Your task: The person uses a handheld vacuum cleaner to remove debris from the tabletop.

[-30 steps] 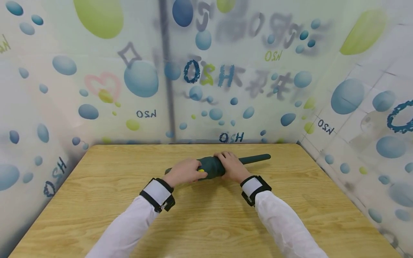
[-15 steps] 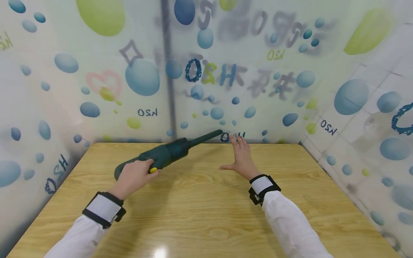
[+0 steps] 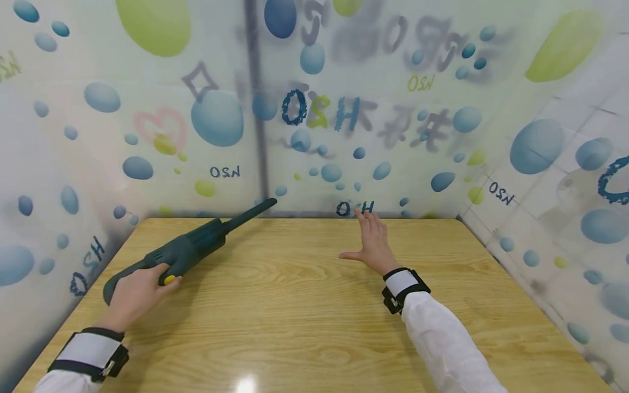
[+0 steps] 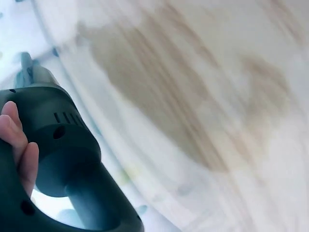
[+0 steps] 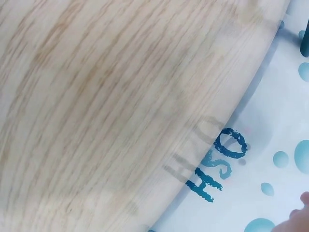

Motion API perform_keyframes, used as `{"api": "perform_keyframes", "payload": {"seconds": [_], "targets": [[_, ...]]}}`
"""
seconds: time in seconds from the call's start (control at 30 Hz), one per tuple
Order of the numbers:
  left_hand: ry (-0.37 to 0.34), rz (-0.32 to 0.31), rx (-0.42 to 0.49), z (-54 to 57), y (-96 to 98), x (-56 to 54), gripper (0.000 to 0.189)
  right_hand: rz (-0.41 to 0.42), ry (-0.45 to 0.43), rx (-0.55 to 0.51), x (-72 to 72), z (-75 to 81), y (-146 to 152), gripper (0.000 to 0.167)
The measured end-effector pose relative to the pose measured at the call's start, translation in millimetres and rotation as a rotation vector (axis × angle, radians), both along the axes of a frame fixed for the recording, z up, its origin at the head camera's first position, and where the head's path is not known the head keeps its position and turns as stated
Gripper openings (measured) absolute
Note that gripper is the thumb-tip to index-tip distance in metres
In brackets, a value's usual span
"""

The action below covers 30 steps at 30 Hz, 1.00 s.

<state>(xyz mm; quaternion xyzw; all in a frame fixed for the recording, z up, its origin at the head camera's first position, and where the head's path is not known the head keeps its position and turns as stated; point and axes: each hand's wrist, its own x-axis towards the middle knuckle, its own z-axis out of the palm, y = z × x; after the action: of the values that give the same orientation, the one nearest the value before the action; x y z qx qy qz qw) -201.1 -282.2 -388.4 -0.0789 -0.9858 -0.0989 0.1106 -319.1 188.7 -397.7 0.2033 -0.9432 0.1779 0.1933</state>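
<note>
My left hand (image 3: 137, 292) grips the rear handle of a dark green power tool (image 3: 184, 251) at the table's left side. The tool has a rounded body, a yellow button and a long narrow bar, angled up toward the back wall; its exact kind is unclear. In the left wrist view, curled fingers (image 4: 14, 133) pass through the loop handle beside the vented body (image 4: 58, 116). My right hand (image 3: 375, 245) holds nothing above the table's right half, fingers extended and thumb spread. Part of that hand (image 5: 295, 218) shows at the right wrist view's lower corner.
The wood-grain table (image 3: 304, 316) runs up to a back wall (image 3: 319, 164) printed with blue and green drops and letters. Similar patterned walls (image 3: 555, 218) close in the left and right sides.
The left hand has carried the tool leftward from the middle, its bar swinging upward. The right hand has let go of the tool's front, moved slightly right and spread its fingers.
</note>
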Motion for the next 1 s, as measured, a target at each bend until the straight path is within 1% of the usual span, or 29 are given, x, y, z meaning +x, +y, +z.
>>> {"api": "perform_keyframes", "payload": {"seconds": [0.13,0.3,0.4,0.53,0.63,0.73,0.87,0.93,1.0], "targets": [[-0.036,0.007,-0.017,-1.7,-11.3,0.9,0.041,-0.008,-0.015,-0.002,0.3,-0.2,0,0.114],[-0.065,0.026,-0.045,-3.0,-23.7,4.9,0.048,-0.006,-0.006,0.002,1.0,-0.4,1,0.113],[-0.07,0.027,-0.058,-5.0,-31.1,6.8,0.048,-0.011,-0.006,0.004,2.0,-0.7,3,0.113],[-0.063,0.029,-0.052,-9.8,-41.7,10.7,0.047,-0.025,-0.018,0.013,2.7,-1.0,6,0.113],[-0.083,0.041,-0.043,-11.3,-49.0,12.6,0.05,-0.024,-0.026,0.018,3.3,-1.3,7,0.113],[-0.139,0.042,-0.042,-9.6,-51.9,10.0,0.052,-0.035,-0.036,0.021,3.9,-1.9,9,0.114],[-0.232,0.046,-0.053,-6.5,-52.0,4.8,0.057,-0.046,-0.046,0.021,5.0,-3.2,10,0.113],[-0.272,0.051,-0.054,-4.5,-51.8,4.0,0.056,-0.042,-0.046,0.008,6.1,-3.6,10,0.112],[-0.297,0.06,-0.055,0.1,-50.6,4.8,0.052,-0.039,-0.041,0.005,6.8,-4.2,12,0.112]]}}
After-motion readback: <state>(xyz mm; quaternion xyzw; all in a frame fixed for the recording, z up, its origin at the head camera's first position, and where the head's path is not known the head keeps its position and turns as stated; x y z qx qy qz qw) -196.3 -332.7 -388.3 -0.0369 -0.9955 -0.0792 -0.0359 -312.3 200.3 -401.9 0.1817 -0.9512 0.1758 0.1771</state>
